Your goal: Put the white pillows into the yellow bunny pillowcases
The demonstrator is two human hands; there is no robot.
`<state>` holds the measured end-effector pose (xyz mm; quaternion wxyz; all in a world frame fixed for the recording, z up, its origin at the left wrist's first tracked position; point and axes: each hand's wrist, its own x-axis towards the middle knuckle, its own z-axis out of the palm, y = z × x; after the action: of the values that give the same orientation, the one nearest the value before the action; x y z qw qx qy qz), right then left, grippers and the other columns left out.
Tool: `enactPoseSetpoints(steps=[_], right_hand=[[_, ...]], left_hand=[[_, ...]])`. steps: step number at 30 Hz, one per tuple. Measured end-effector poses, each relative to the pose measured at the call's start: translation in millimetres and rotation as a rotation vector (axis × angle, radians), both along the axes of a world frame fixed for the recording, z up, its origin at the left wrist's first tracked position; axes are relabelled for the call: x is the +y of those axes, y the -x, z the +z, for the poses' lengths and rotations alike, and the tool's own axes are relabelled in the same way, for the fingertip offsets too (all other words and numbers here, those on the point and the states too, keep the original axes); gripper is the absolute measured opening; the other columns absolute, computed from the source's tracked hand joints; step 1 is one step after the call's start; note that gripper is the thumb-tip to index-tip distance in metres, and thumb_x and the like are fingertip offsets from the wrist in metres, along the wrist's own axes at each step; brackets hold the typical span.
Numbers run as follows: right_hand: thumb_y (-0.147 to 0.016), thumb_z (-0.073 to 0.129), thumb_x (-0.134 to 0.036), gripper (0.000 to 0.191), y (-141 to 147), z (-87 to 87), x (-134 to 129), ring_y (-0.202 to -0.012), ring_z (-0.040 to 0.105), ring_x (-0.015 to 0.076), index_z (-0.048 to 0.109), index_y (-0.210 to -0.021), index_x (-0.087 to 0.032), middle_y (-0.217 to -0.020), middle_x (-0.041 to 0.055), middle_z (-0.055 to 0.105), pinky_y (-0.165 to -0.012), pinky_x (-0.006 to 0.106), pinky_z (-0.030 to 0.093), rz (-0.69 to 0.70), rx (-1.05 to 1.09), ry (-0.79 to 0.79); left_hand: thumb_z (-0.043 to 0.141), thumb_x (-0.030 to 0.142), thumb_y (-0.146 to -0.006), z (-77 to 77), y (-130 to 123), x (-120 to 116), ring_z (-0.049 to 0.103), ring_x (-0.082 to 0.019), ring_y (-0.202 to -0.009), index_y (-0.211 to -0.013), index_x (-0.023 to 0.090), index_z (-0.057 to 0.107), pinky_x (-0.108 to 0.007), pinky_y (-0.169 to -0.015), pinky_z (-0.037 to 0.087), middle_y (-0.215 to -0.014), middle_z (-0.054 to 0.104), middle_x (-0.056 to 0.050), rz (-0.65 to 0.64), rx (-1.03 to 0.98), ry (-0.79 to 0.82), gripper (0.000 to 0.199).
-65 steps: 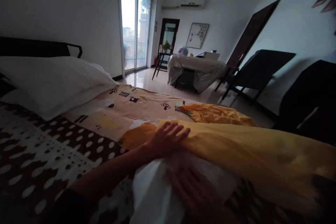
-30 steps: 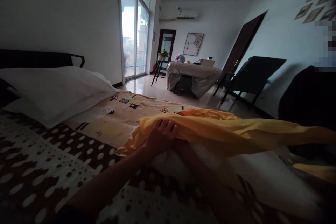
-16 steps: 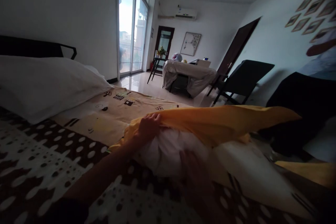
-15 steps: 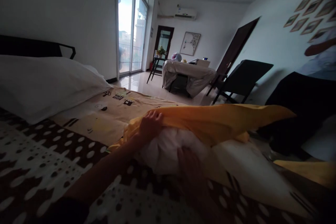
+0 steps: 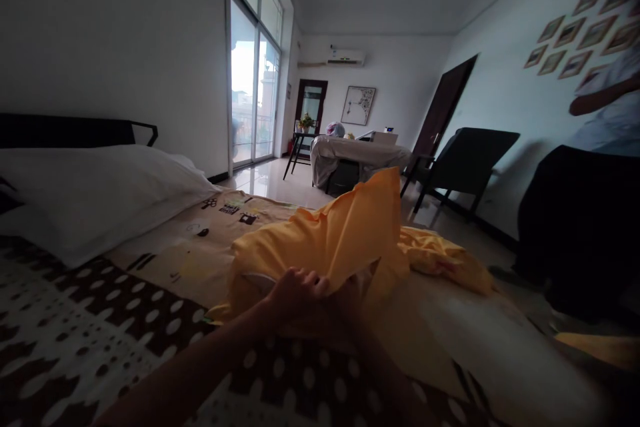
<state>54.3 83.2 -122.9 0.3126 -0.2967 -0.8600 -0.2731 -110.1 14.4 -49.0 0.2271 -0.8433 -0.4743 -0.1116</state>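
A yellow pillowcase (image 5: 310,233) lies on the bed, pulled over a white pillow (image 5: 257,278) of which only a small strip shows. My left hand (image 5: 297,287) is closed on the near edge of the pillowcase, knuckles up. Close beside it, my right hand (image 5: 353,287) reaches under the raised yellow fabric at the opening. The cloth covers its fingers, so their grip is hidden. To the right of the opening the loose end of the pillowcase stands up in a peak.
The bed has a patterned beige and brown sheet (image 5: 170,253). A white pillow (image 5: 110,193) rests at the left. More crumpled yellow cloth (image 5: 445,257) lies at the right edge. Beyond are a dark chair (image 5: 473,163), a covered table (image 5: 360,150) and a standing person (image 5: 590,213).
The yellow fabric has come down over the white pillow, and its loose end now rises in a peak. My right hand has gone from the pillow's surface to under the cloth. The view has tilted up.
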Motion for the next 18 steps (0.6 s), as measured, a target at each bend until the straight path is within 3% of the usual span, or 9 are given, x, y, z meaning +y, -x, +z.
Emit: enactPoseSetpoints(steps=[3, 5, 8, 12, 14, 18], right_hand=[[-0.089, 0.045, -0.018, 0.026, -37, -5.1, 7, -0.105, 0.059, 0.0210, 0.061, -0.109, -0.014, -0.107, 0.0119, 0.065, -0.091, 0.038, 0.048, 0.102, 0.102, -0.086], [-0.089, 0.047, -0.021, 0.026, -61, -2.1, 16, -0.101, 0.060, 0.0217, 0.057, -0.111, -0.013, -0.105, 0.0136, 0.064, -0.087, 0.036, 0.049, 0.036, 0.244, -0.144], [-0.088, 0.051, -0.035, 0.042, -80, 15.6, 34, -0.101, 0.057, 0.0279, 0.051, -0.119, -0.007, -0.104, 0.0187, 0.062, -0.084, 0.041, 0.048, -0.316, 0.396, -0.013], [-0.088, 0.045, -0.026, 0.040, -85, 44.3, 60, -0.103, 0.058, 0.0283, 0.048, -0.123, -0.007, -0.113, 0.0217, 0.059, -0.074, 0.035, 0.048, -0.687, 0.283, 0.387], [-0.089, 0.043, -0.025, 0.032, -94, 55.0, 68, -0.092, 0.063, 0.0261, 0.054, -0.115, -0.010, -0.106, 0.0186, 0.062, -0.066, 0.032, 0.046, -0.780, 0.238, 0.526], [-0.086, 0.045, -0.016, 0.020, -120, 81.9, 75, -0.078, 0.066, 0.0229, 0.064, -0.092, -0.010, -0.085, 0.0152, 0.068, -0.065, 0.030, 0.044, -0.796, 0.170, 0.619]], left_hand=[[0.057, 0.017, -0.086, -6.3, 17, 2, 0.065, -0.022, -0.067, -0.085, 0.018, 0.056, -0.029, -0.052, 0.043, -0.076, 0.066, -0.002, 0.066, -0.009, 0.029, 0.002], [0.057, 0.015, -0.086, -8.6, 15, 2, 0.064, -0.021, -0.064, -0.082, 0.018, 0.055, -0.028, -0.051, 0.042, -0.073, 0.064, -0.002, 0.052, -0.024, 0.005, 0.005], [0.053, 0.014, -0.086, -8.9, -6, -3, 0.059, -0.018, -0.058, -0.075, 0.018, 0.051, -0.028, -0.050, 0.038, -0.066, 0.060, -0.001, -0.067, -0.071, -0.154, 0.012], [0.047, 0.012, -0.086, -8.6, -15, -14, 0.051, -0.017, -0.057, -0.069, 0.019, 0.047, -0.031, -0.058, 0.039, -0.060, 0.051, 0.000, -0.206, -0.142, -0.477, 0.019], [0.046, 0.012, -0.086, -11.5, 5, -16, 0.054, -0.020, -0.068, -0.078, 0.018, 0.054, -0.036, -0.071, 0.042, -0.068, 0.056, -0.003, -0.052, -0.130, -0.494, 0.012], [0.046, 0.018, -0.086, -21.2, 72, -10, 0.055, -0.029, -0.093, -0.100, 0.013, 0.057, -0.044, -0.080, 0.041, -0.096, 0.061, -0.015, 0.560, -0.229, -0.196, 0.018]])
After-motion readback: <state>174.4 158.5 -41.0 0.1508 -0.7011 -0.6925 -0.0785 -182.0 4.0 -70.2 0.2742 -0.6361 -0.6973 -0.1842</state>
